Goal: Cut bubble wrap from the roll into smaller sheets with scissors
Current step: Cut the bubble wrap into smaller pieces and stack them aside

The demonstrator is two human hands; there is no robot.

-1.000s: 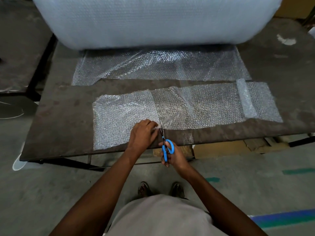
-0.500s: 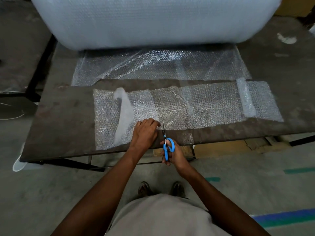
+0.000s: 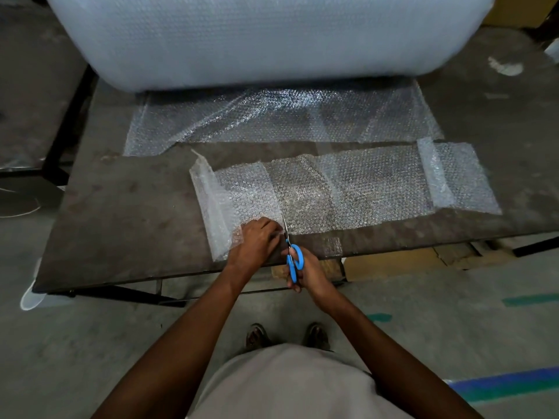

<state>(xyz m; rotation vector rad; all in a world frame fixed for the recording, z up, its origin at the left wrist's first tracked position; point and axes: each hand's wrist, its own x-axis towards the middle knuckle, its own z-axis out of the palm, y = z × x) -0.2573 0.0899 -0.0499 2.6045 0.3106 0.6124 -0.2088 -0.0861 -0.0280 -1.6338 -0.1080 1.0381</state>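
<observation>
I'm at the near edge of the surface (image 3: 121, 225), just starting a cut across the long strip (image 3: 363, 189) of bubble wrap lying mid-frame. My right hand (image 3: 305, 272) is clamped through the blue handles of the scissors (image 3: 292, 255), blades pointing away from me and biting into the strip's near edge. My left hand (image 3: 257, 240) lies on top of the wrap just left of the blades, pinning it down; its fingers look bent, but I can't tell whether they pinch the film. The strip's left end is folded up and over. By my reckoning this cut has barely begun, with the whole width left to go. Count: one big roll (image 3: 257, 37) across the top of the frame, one loose tail (image 3: 272, 119) spread below it, one strip, one pair of scissors.
</observation>
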